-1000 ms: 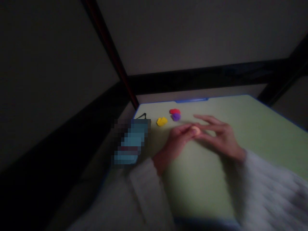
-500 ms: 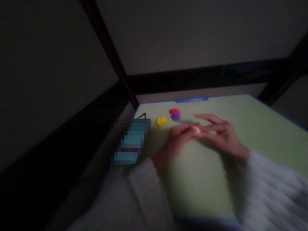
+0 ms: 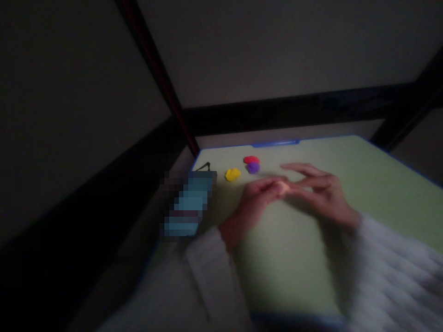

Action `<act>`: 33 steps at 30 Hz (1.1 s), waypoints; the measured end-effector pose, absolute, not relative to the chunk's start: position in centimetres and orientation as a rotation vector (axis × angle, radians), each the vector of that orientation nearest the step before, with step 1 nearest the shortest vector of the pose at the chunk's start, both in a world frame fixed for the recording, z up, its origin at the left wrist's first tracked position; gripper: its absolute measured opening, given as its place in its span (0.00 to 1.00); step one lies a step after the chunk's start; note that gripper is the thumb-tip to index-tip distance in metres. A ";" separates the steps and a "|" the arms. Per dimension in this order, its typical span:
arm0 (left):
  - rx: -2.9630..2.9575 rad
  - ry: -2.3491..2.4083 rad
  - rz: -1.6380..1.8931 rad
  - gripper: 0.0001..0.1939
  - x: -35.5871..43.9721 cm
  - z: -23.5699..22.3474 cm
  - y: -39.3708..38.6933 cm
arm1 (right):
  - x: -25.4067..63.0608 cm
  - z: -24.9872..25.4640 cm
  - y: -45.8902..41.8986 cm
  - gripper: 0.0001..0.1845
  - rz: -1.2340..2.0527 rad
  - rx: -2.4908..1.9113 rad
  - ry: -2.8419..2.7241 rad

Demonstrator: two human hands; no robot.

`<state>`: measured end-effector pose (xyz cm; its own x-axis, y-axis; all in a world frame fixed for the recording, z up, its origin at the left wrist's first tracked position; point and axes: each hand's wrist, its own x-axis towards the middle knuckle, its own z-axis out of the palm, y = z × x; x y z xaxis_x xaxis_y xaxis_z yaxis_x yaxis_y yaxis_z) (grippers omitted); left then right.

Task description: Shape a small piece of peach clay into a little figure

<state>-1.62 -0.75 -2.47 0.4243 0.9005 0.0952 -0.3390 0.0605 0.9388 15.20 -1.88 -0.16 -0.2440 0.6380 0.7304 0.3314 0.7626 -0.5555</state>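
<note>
Two bare hands meet over a pale yellow-green bench, working close around one small pale lump. The left hand comes in from 7 o'clock, fingers curled and thumb laid on top, its grip clamped on the pale lump. The right hand enters from 4 o'clock, thumb and a finger reaching to the lump's 3 o'clock side while other fingers extend toward 10 o'clock; whether its grip is pinched on the lump or merely touching it, one cannot tell.

Three more lumps, one of each color, rest on the bench to the 10 o'clock side of the hands: a yellow lump, a purple lump and a red lump. The purple and red appear to touch, red at purple's 12 o'clock; the yellow sits apart at their 8 o'clock. One blue object, obscured by pixelation, lies along the edge at 9 o'clock, near one thin black loop.

Blue trim borders the bench, with one blue raised piece on the far edge at 12 o'clock. Open surface runs from 1 to 3 o'clock beyond the right hand, and toward 6 o'clock between the two light knit sleeves.
</note>
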 end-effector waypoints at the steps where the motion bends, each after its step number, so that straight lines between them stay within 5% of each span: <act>1: 1.133 0.625 1.044 0.13 -1.6 -2.6 -0.7 | 15.2 -0.1 -1.9 0.06 0.342 -0.744 -1.851; 9: 1.096 0.594 1.053 0.12 -1.7 -2.8 -0.5 | 15.5 -0.4 -1.7 0.05 0.317 -0.759 -1.844; 14: 1.074 0.535 1.062 0.11 -1.6 -2.3 -0.9 | 15.4 -0.4 -1.8 0.18 0.347 -0.833 -1.874; 33: 1.109 0.621 1.030 0.14 -1.7 -2.9 -0.6 | 15.3 -0.3 -1.9 0.06 0.333 -0.740 -1.863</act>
<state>-1.67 -0.59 -2.89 0.4246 0.9022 0.0755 -0.3544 0.0889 0.9309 15.30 -1.94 -0.25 -0.2539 0.6293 0.7345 0.3358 0.7695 -0.5432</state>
